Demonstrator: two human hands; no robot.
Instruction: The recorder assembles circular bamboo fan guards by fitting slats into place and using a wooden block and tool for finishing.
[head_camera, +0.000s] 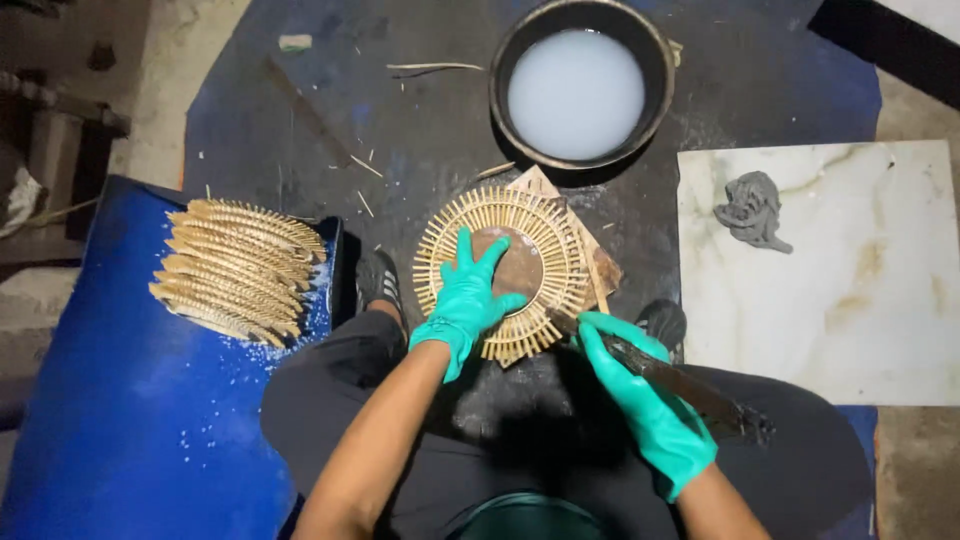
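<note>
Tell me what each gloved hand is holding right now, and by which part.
The right hand grips a dark flat blade tool around its middle. The left hand holds nothing; it presses flat on the round woven disc.

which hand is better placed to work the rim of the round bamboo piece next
Probably the right hand: it grips the dark blade tool, whose tip sits at the rim of the round bamboo piece. The left hand lies flat on the centre, pinning it down.

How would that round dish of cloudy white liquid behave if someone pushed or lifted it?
The dark round basin is filled close to its rim with milky liquid, so it probably feels heavy and would slosh or spill if shoved. Its wide, low shape suggests it would slide on the dark mat rather than tip.
</note>
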